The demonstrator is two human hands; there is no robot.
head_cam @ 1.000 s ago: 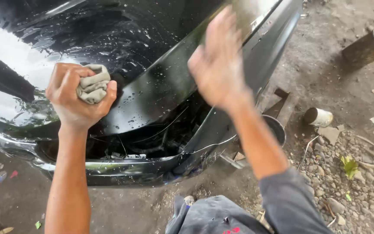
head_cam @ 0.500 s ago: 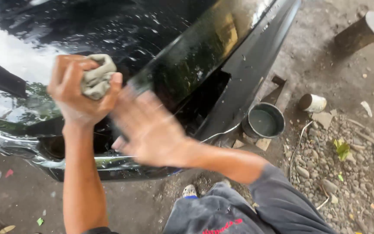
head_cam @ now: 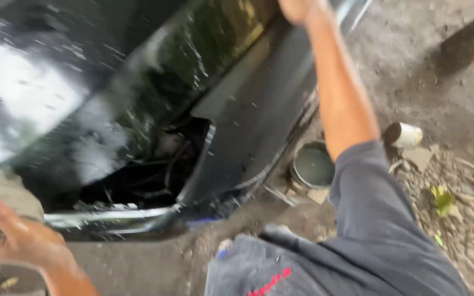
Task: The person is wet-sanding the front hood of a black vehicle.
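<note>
A glossy black car bumper [head_cam: 248,109], wet with droplets, fills the upper left. A dark opening [head_cam: 149,175] in it shows wires, with a chrome strip [head_cam: 111,216] below. My left hand [head_cam: 20,235] is low at the left edge, below the bumper, and grips a crumpled grey rag [head_cam: 1,192] that is blurred. My right arm stretches up across the bumper. My right hand [head_cam: 297,8] sits on the panel at the top edge, mostly cut off, so its fingers are hidden.
A round metal pot [head_cam: 312,164] holding liquid stands on the ground under the bumper's right end. A small white can [head_cam: 404,135] lies beside it. A log [head_cam: 467,38] lies at the top right. Gravel and leaves cover the right side.
My right hand has swept from low in front of the bumper up to its top edge. My left hand with the rag has dropped to the lower left. The view has shifted closer.
</note>
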